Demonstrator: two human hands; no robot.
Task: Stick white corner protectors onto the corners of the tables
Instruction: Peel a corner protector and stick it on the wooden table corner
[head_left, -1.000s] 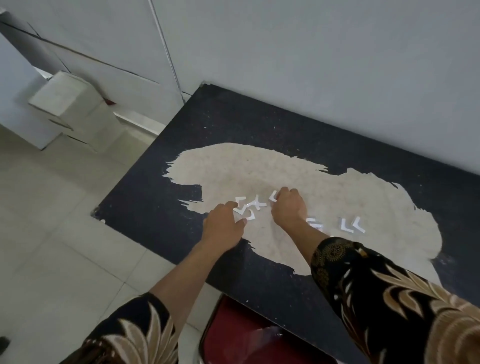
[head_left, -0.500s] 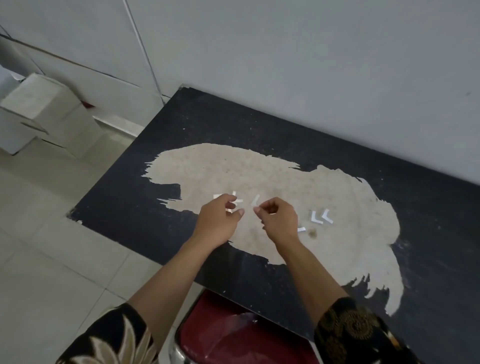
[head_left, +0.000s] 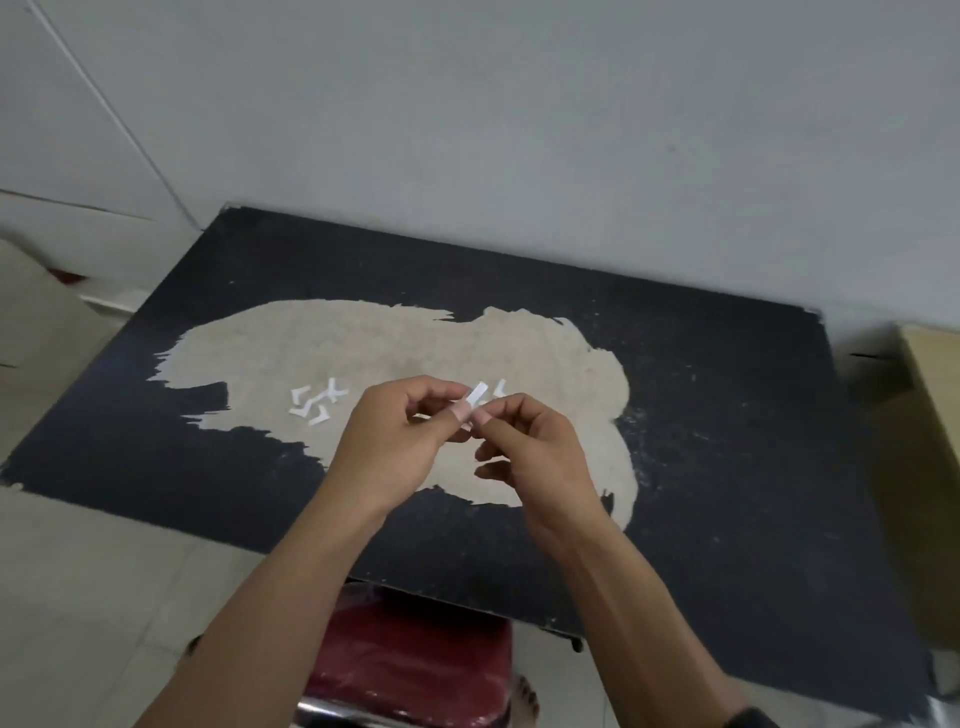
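Note:
A black table (head_left: 727, 467) with a large worn beige patch stands against the grey wall. Above the patch, my left hand (head_left: 395, 441) and my right hand (head_left: 535, 447) meet, both pinching one white corner protector (head_left: 477, 394) by their fingertips. Several more white corner protectors (head_left: 317, 402) lie in a loose cluster on the patch to the left of my hands. Another loose protector (head_left: 500, 388) shows just behind the held one. The table's near left corner (head_left: 8, 480) and far corners are bare.
A red stool seat (head_left: 410, 654) with a chrome rim sits under the table's front edge. A bare foot (head_left: 525, 701) shows beside it. A tan box (head_left: 930, 467) stands to the table's right. Pale floor tiles lie to the left.
Both hands rose off the tabletop, drew together and now hold one protector between them. The view swung right, so the whole table shows.

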